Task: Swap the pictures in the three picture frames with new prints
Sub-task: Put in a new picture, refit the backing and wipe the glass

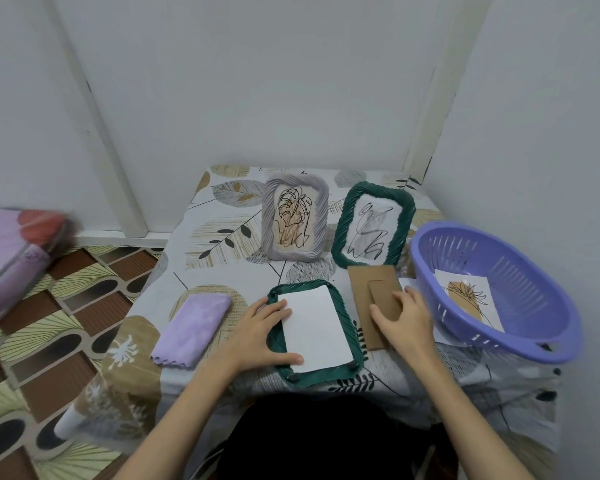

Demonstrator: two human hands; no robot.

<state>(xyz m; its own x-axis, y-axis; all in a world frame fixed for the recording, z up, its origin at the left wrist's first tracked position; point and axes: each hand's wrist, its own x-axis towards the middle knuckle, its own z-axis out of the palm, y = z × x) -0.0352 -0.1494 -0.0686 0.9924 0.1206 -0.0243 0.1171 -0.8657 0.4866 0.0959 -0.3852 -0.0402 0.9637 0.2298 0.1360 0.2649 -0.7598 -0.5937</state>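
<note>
A dark green frame (355,351) lies face down on the table in front of me, with a white print (317,327) resting blank side up in its opening. My left hand (260,336) lies flat on the frame's left edge, fingertips touching the print. My right hand (404,322) grips the brown cardboard backing board (369,285) lying just right of the frame. A grey frame (321,209) and a second green frame (342,233) stand upright behind, each holding a line drawing. A print with a brown plant drawing (470,299) lies inside the purple basket (534,313).
A folded lilac cloth (193,330) lies left of the flat frame. More white paper (407,282) peeks out between the backing board and the basket. The leaf-patterned tablecloth (222,220) covers a small table set in a white-walled corner. A pink bundle (11,258) sits at the far left.
</note>
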